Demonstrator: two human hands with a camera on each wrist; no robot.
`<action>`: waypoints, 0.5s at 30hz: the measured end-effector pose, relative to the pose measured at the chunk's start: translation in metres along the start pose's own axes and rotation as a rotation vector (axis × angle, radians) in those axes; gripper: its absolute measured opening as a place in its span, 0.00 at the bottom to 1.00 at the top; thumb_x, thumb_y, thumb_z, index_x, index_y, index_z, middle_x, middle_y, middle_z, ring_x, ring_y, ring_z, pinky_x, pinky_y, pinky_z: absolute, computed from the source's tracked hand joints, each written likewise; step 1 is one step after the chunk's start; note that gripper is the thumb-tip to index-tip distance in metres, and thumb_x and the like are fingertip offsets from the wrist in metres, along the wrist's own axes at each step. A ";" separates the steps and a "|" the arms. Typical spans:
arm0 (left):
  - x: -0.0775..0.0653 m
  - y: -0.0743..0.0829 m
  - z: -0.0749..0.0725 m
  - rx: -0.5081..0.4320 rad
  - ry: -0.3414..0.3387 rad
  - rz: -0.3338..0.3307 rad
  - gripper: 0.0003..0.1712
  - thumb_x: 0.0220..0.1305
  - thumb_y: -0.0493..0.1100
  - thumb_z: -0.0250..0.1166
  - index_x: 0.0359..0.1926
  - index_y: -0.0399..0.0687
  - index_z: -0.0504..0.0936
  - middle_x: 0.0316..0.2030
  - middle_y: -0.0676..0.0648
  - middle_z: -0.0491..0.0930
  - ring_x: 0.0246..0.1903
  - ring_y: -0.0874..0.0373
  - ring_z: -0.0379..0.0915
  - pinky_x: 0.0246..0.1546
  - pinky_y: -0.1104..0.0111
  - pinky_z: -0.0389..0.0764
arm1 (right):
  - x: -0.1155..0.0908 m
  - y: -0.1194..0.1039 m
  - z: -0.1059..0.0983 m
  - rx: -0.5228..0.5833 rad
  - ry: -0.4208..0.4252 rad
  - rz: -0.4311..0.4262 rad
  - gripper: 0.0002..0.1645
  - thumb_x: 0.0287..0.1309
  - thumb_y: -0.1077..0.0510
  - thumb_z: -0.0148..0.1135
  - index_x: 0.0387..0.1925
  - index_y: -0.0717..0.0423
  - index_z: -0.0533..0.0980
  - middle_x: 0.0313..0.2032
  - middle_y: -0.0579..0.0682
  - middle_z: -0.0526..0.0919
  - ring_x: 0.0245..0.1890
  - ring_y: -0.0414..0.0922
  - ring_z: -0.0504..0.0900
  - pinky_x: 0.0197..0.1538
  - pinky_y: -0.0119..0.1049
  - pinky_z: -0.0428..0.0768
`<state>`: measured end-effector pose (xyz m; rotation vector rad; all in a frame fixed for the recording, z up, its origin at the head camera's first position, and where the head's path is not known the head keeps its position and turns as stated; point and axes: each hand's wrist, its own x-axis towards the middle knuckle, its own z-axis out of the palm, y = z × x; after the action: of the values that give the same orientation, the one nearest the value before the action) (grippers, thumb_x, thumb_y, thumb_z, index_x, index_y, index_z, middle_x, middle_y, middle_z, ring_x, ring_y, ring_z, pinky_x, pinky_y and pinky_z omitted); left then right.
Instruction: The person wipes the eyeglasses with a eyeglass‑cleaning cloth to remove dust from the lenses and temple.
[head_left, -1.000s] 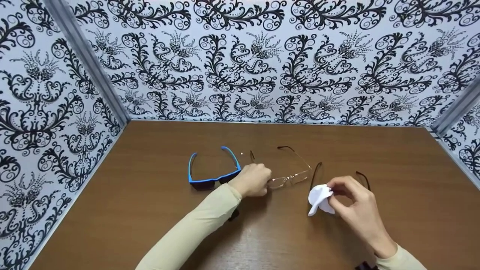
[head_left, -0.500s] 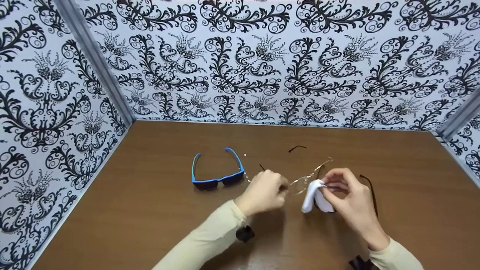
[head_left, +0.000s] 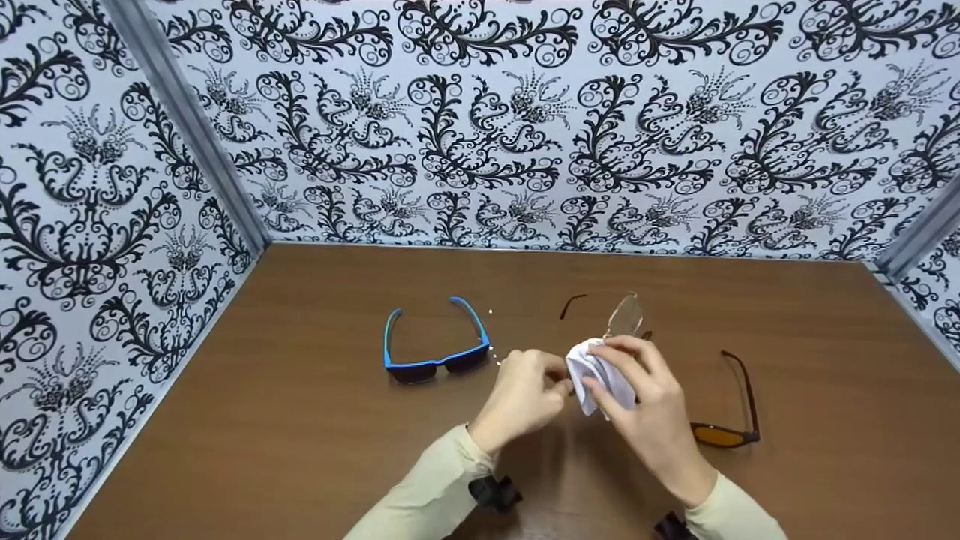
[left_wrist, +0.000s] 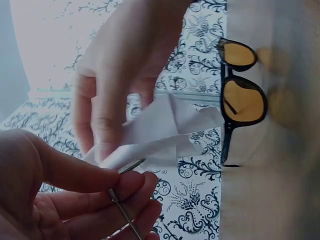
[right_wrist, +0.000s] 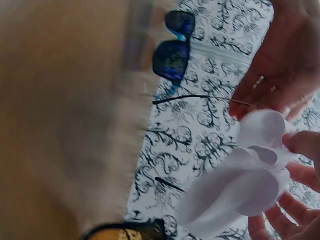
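Observation:
In the head view my left hand (head_left: 525, 390) pinches a pair of thin metal-framed eyeglasses by the end near the hinge. One clear lens (head_left: 625, 315) of the eyeglasses sticks up beyond the cloth. My right hand (head_left: 649, 409) holds a white cloth (head_left: 596, 375) against the frame, and the cloth hides the other lens. The left wrist view shows thumb and fingers on the metal frame (left_wrist: 127, 215), with the cloth (left_wrist: 155, 135) folded close above. A dark-tipped temple (right_wrist: 185, 96) extends from the left hand in the right wrist view.
Blue-framed sunglasses (head_left: 439, 360) lie unfolded on the brown table (head_left: 262, 420), left of the hands. Dark glasses with orange lenses (head_left: 724, 435) sit to the right, partly behind the right hand. Small white specks (head_left: 490, 311) show beside the blue sunglasses. Patterned walls (head_left: 480, 127) enclose the table.
The left hand has lifted the eyeglasses off the table and turned them. The right hand has moved left with the cloth, bringing it onto the eyeglasses and uncovering an orange lens.

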<state>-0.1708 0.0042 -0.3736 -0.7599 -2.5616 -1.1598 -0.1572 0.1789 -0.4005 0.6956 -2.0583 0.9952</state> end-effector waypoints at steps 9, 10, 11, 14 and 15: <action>-0.001 0.001 -0.007 -0.064 -0.005 -0.047 0.07 0.52 0.31 0.65 0.25 0.44 0.87 0.19 0.57 0.79 0.19 0.71 0.63 0.20 0.79 0.65 | -0.008 0.001 0.006 -0.013 0.032 -0.231 0.18 0.66 0.49 0.58 0.41 0.60 0.84 0.40 0.57 0.80 0.39 0.51 0.78 0.52 0.23 0.74; -0.002 0.002 -0.009 -0.070 -0.008 -0.048 0.06 0.53 0.31 0.65 0.25 0.43 0.87 0.20 0.57 0.80 0.20 0.71 0.65 0.21 0.79 0.66 | -0.008 0.002 0.004 -0.017 0.028 -0.245 0.18 0.66 0.50 0.58 0.40 0.61 0.84 0.40 0.56 0.81 0.39 0.51 0.79 0.51 0.23 0.74; -0.002 0.002 -0.010 -0.080 -0.015 -0.049 0.06 0.53 0.31 0.65 0.25 0.43 0.87 0.20 0.57 0.81 0.21 0.71 0.66 0.22 0.79 0.67 | -0.007 0.002 0.003 -0.020 0.026 -0.246 0.18 0.66 0.50 0.58 0.39 0.60 0.84 0.39 0.56 0.81 0.38 0.50 0.80 0.50 0.23 0.75; -0.004 0.004 -0.014 -0.097 -0.039 -0.046 0.08 0.54 0.31 0.65 0.23 0.44 0.86 0.20 0.57 0.82 0.22 0.73 0.71 0.24 0.80 0.69 | -0.003 0.004 -0.003 -0.043 0.031 -0.210 0.15 0.65 0.53 0.60 0.37 0.60 0.85 0.39 0.55 0.82 0.36 0.49 0.81 0.50 0.23 0.76; -0.004 0.004 -0.015 -0.093 -0.045 -0.039 0.08 0.54 0.31 0.64 0.23 0.44 0.86 0.20 0.57 0.82 0.23 0.73 0.72 0.24 0.80 0.70 | 0.000 0.004 -0.004 -0.054 0.036 -0.196 0.15 0.65 0.53 0.60 0.37 0.60 0.85 0.39 0.55 0.82 0.36 0.49 0.82 0.50 0.23 0.76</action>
<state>-0.1650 -0.0062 -0.3625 -0.7689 -2.5853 -1.2965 -0.1579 0.1846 -0.4005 0.8271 -1.9369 0.8316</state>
